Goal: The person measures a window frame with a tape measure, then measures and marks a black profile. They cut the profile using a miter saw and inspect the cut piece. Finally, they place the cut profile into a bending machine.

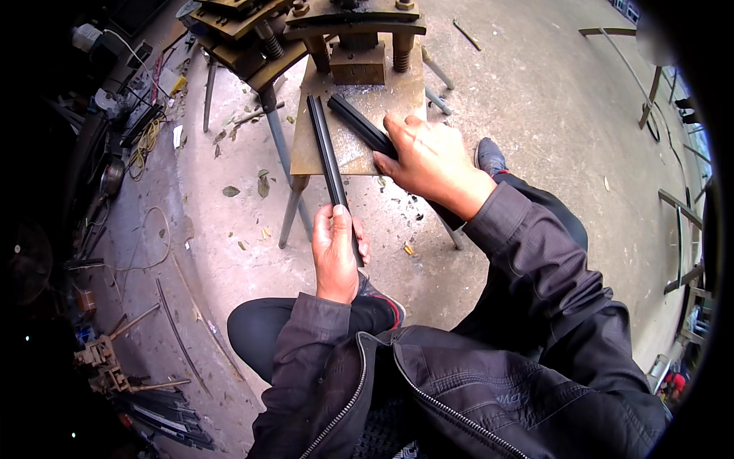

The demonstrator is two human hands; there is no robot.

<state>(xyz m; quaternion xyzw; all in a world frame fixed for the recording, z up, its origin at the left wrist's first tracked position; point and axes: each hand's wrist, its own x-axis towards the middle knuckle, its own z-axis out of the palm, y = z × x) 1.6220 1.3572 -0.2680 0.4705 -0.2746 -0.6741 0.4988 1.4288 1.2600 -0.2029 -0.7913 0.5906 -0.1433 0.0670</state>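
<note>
My left hand is closed around the near end of a long black metal profile, whose far end reaches over the small metal stand top. To its right, my right hand grips a second black profile from above, fingers wrapped over it. That piece slants across the stand top, and its near end pokes out below my wrist. The far ends of the two profiles lie close together without visibly touching. Just beyond them stands a press tool with a brass-coloured block and bolted plates.
Another press tool on legs stands at the far left. Tools, cables and a yellow cord clutter the left side. Black bars are piled at the lower left. Metal frames stand at the right. Leaves and scraps are scattered on the floor.
</note>
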